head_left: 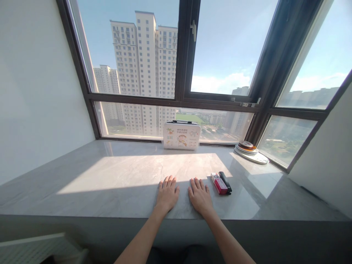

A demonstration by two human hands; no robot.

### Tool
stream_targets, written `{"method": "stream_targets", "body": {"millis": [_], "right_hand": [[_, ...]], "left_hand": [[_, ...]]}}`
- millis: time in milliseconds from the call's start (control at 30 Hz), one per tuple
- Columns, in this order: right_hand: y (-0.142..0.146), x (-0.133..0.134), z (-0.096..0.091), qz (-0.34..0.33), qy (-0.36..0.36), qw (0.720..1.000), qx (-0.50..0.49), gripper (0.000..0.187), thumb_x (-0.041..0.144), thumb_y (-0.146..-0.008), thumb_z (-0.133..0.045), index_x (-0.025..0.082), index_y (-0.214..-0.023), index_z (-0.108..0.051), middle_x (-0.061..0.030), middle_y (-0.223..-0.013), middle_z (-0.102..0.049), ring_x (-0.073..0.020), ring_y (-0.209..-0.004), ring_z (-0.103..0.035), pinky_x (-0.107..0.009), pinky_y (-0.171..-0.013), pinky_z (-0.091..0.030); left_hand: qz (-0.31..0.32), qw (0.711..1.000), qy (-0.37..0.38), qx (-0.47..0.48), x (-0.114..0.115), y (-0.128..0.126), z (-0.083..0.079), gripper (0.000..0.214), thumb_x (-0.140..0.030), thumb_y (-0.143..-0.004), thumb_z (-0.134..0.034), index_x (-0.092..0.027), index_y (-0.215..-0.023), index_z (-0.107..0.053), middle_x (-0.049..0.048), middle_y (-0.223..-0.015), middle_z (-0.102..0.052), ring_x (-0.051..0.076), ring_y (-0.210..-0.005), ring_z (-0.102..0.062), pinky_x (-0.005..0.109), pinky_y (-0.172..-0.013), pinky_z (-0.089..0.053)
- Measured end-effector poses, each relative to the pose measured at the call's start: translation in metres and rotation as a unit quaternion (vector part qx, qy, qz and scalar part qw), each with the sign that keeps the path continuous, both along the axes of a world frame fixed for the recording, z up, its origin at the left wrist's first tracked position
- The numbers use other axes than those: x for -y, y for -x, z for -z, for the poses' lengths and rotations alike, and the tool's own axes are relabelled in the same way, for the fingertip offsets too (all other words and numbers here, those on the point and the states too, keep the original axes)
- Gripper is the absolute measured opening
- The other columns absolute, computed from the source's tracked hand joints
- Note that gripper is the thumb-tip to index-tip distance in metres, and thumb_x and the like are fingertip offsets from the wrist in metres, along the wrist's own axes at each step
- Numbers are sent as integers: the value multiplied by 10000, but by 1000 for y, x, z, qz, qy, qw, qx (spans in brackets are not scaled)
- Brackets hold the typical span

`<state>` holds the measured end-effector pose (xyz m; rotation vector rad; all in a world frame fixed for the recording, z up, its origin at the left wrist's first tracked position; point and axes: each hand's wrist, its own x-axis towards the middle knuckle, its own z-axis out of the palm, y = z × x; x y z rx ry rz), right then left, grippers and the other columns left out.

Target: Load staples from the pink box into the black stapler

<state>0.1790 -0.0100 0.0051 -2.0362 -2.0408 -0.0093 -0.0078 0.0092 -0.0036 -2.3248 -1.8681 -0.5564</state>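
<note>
My left hand (167, 194) lies palm down on the grey marbled window sill (115, 203), fingers stretched forward and holding nothing. Flat beside it, a short gap to the right, rests my right hand (200, 195), also without anything in it. Just right of that hand are a small red and white box (219, 184) and a black stapler (225, 183), lying side by side and apart from my fingers. Farther back, a white case (182, 135) with cartoon prints and a dark handle stands upright against the window.
A stack of plates or lids (249, 149) sits in the back right corner by the window frame (181, 98). The sill's front edge runs just before my wrists. At lower left, below the sill, is a pale slatted object (41, 249).
</note>
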Motion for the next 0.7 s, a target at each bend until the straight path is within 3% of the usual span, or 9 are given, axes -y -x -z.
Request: {"method": "stream_targets", "body": {"millis": [700], "right_hand": [[-1, 8, 4, -1, -8, 1000, -1, 615, 495, -1024, -222, 278, -1598, -275, -49, -1673, -208, -262, -1543, -119, -478, -1205, -59]], "left_hand": [[3, 1000, 1, 0, 10, 2, -1, 550, -462, -1021, -242, -298, -1527, -382, 38, -1629, -337, 268, -1517, -220, 521, -1229, -142]]}}
